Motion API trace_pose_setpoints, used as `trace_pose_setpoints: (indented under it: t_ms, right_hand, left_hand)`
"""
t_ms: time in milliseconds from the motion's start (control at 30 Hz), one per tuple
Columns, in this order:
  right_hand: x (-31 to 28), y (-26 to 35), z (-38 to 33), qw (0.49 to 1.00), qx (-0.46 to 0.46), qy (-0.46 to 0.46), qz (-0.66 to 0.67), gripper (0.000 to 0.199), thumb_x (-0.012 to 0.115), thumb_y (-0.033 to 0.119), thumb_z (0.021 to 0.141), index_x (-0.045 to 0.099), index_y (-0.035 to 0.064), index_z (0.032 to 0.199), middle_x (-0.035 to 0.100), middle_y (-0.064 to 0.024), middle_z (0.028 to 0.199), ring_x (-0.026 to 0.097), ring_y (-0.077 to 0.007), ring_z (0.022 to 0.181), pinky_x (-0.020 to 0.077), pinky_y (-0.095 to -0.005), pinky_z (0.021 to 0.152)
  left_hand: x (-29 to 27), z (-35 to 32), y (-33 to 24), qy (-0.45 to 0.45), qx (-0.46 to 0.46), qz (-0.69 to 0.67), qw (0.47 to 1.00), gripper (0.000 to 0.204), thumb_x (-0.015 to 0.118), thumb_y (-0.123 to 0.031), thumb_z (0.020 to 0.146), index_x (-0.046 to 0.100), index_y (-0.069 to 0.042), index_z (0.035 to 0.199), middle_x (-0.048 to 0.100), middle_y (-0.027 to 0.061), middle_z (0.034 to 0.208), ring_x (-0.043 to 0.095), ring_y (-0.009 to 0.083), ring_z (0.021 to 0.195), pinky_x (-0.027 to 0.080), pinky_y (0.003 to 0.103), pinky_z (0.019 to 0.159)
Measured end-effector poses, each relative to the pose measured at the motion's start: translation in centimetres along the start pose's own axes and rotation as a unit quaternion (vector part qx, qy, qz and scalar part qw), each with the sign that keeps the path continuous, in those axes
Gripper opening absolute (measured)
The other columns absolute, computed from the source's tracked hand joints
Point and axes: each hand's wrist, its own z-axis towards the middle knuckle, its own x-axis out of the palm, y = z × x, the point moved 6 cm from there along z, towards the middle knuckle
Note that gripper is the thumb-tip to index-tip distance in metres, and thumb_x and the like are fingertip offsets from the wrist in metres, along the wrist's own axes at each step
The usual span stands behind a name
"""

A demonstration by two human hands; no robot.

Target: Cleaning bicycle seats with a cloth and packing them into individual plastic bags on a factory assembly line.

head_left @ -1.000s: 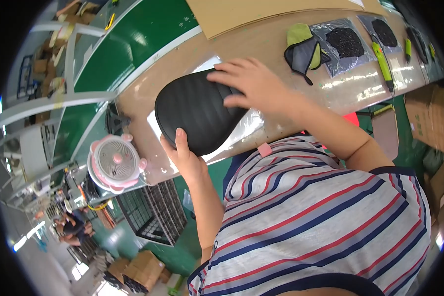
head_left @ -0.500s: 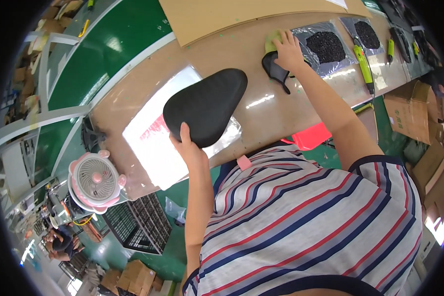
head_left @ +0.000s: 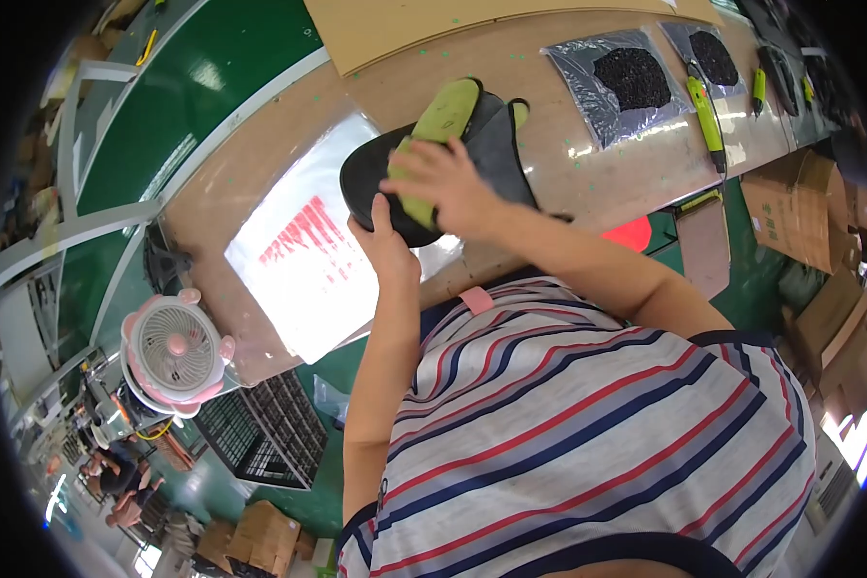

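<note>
My left hand (head_left: 387,243) grips the near side of a black, smooth, pear-shaped bicycle saddle (head_left: 360,183), its thumb on the top face. The saddle is held above the workbench. My right hand (head_left: 448,188), slightly blurred, has a floppy black and lime-green fabric piece (head_left: 450,108) that looks like a cover. It lies across the saddle's right part and hides it; a dark strap end hangs toward me. Below and left of the saddle, a shiny white plastic bag (head_left: 303,323) with red print lies flat on the bench.
Two clear bags of small black parts (head_left: 633,81) lie at the far right, near a lime-green power screwdriver (head_left: 708,127). A brown cardboard sheet (head_left: 511,21) covers the back edge. A pink and white fan (head_left: 175,345) stands left, above a black crate (head_left: 272,429).
My right hand has moved left from the far side of the bench, bringing the black and lime-green piece onto the saddle. The saddle stays in my left hand and has turned.
</note>
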Motion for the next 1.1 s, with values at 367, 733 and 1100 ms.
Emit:
trace_pose_setpoints:
  t_ms: [367,733,1100]
  right_hand:
    - [-2.6,-11.1,0.0,0.981,0.077,-0.180,0.012,0.030,0.048,0.004,0.074,0.063,0.0116,0.099,0.061,-0.0052,0.111,0.053,-0.0301,0.106,0.0389,-0.0424,0.093]
    - [-0.1,-5.2,2.0,0.995,0.037,-0.090,-0.032,0.031,0.059,0.000,0.062,0.057,0.0063,0.092,0.058,-0.0113,0.100,0.052,-0.0311,0.100,0.0391,-0.0428,0.088]
    - [-9.0,-20.7,-4.3,0.956,0.202,-0.081,-0.197,0.043,0.063,0.004,0.065,0.056,0.0094,0.107,0.055,-0.0145,0.112,0.050,-0.0327,0.110,0.0435,-0.0398,0.091]
  left_hand:
    - [1.6,-0.7,-1.1,-0.001,-0.020,0.043,0.999,0.056,0.065,-0.016,0.083,0.033,0.004,0.124,0.049,0.0167,0.114,0.051,0.0233,0.102,0.043,0.032,0.090]
    - [1.4,-1.4,-0.8,0.051,0.008,0.049,0.997,0.058,0.067,-0.016,0.081,0.033,0.004,0.123,0.049,0.0157,0.114,0.049,0.0213,0.103,0.039,0.031,0.092]
    - [0.8,-4.3,-8.7,0.165,0.098,0.117,0.974,0.065,0.068,-0.022,0.078,0.035,0.001,0.129,0.048,0.0140,0.120,0.045,0.0235,0.112,0.033,0.032,0.099]
